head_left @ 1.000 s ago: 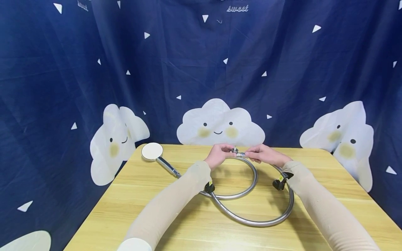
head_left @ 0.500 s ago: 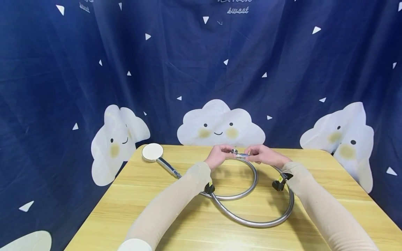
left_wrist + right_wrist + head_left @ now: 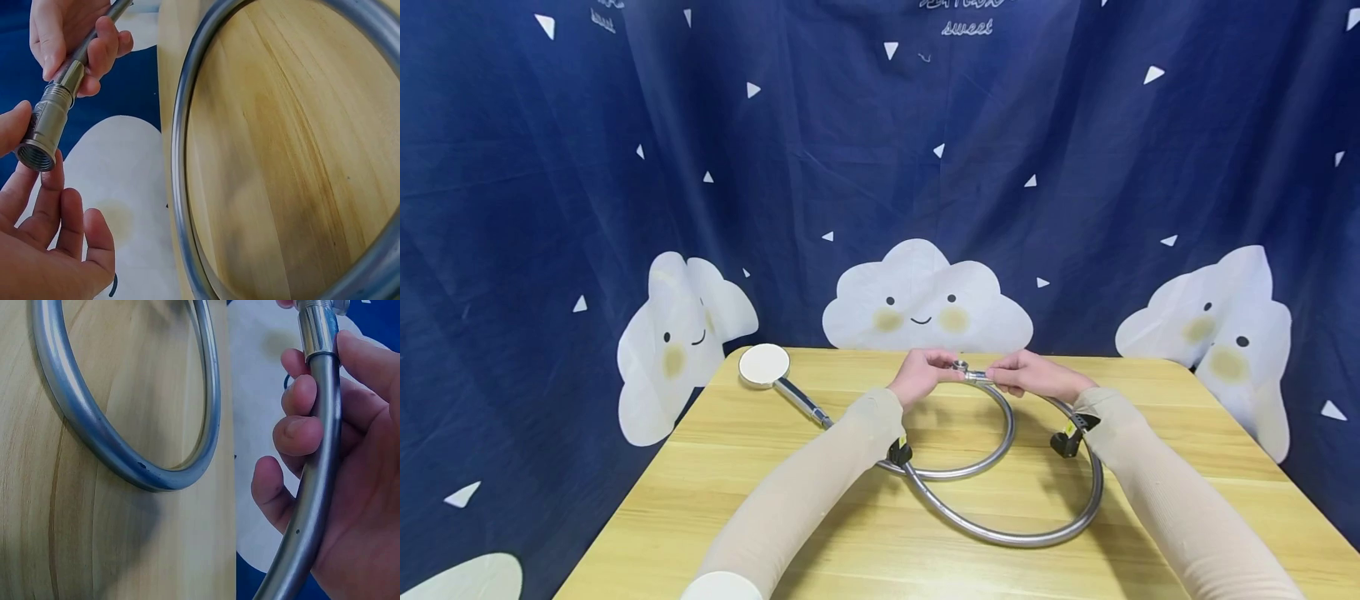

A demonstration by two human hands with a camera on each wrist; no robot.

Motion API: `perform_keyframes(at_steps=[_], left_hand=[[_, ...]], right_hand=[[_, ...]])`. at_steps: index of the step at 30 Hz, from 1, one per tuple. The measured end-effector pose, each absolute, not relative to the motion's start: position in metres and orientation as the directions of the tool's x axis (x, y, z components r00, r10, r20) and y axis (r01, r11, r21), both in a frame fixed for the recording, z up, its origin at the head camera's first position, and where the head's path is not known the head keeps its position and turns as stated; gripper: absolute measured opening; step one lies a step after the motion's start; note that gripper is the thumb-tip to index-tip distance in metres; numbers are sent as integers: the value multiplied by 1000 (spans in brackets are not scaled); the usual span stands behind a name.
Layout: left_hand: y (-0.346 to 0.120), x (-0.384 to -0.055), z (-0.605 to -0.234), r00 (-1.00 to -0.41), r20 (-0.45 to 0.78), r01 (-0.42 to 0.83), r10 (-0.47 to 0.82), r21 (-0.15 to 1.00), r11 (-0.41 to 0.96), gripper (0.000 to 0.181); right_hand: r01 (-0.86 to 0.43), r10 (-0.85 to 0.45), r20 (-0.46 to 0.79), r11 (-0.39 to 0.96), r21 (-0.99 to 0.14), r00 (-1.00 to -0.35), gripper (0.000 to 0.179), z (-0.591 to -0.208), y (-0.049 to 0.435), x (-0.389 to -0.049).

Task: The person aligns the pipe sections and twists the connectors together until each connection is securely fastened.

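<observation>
My left hand [image 3: 917,377] pinches a chrome threaded fitting [image 3: 48,125] between thumb and fingers. Its open mouth shows inner threads in the left wrist view. Some outer thread is visible between this fitting and the metal end nut [image 3: 71,76] of the shower hose [image 3: 1015,539]. My right hand [image 3: 1036,375] grips the hose end, with fingers curled round the hose and thumb at the nut [image 3: 319,334]. Both pieces are held in line above the table's far edge. The hose loops over the table towards a hand shower [image 3: 764,367] lying at the far left, its white face upward.
The light wooden table [image 3: 820,542] lies under both arms. Loops of hose rest between and beneath my forearms. A black wrist camera [image 3: 1066,442] hangs at my right wrist. Behind the table hangs a dark blue curtain [image 3: 865,167] with white clouds.
The right fingers have shifted on the hose nut, first loosening and then closing again. Both hands stay in nearly the same place; the hand shower has not moved.
</observation>
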State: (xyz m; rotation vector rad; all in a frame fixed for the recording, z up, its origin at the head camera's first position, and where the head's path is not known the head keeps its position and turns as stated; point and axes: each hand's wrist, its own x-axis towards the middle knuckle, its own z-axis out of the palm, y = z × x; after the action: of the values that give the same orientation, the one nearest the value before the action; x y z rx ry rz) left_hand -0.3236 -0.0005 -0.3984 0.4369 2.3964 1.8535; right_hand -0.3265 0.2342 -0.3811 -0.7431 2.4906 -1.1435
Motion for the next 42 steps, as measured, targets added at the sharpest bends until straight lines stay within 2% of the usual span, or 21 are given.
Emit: perform_keyframes(at_steps=[3,7,12,28,36,42], left_hand=[[0,-324,-400,-955,118,185,272,954,237,23],[-1,-325,-402,-952,127,194,278,954,227,23],[-1,-326,-403,-951,127,191,283,958,212,24],[2,-326,-401,-954,112,167,277,969,183,24],[2,-323,-399,-956,102,158,277,969,189,24],[2,-325,-401,-960,99,149,263,973,175,27]], right_hand=[[-340,-577,-61,559,-756,-814,38,-381,235,-326],[-327,-582,-58,532,-781,-811,27,-385,234,-328],[-302,-582,-47,487,-820,-812,27,-389,234,-330],[-380,-619,-13,498,-780,-785,20,-385,240,-332],[-375,-599,-46,558,-740,-800,28,-384,240,-330],[-316,-576,-43,507,-802,-816,28,-386,237,-329]])
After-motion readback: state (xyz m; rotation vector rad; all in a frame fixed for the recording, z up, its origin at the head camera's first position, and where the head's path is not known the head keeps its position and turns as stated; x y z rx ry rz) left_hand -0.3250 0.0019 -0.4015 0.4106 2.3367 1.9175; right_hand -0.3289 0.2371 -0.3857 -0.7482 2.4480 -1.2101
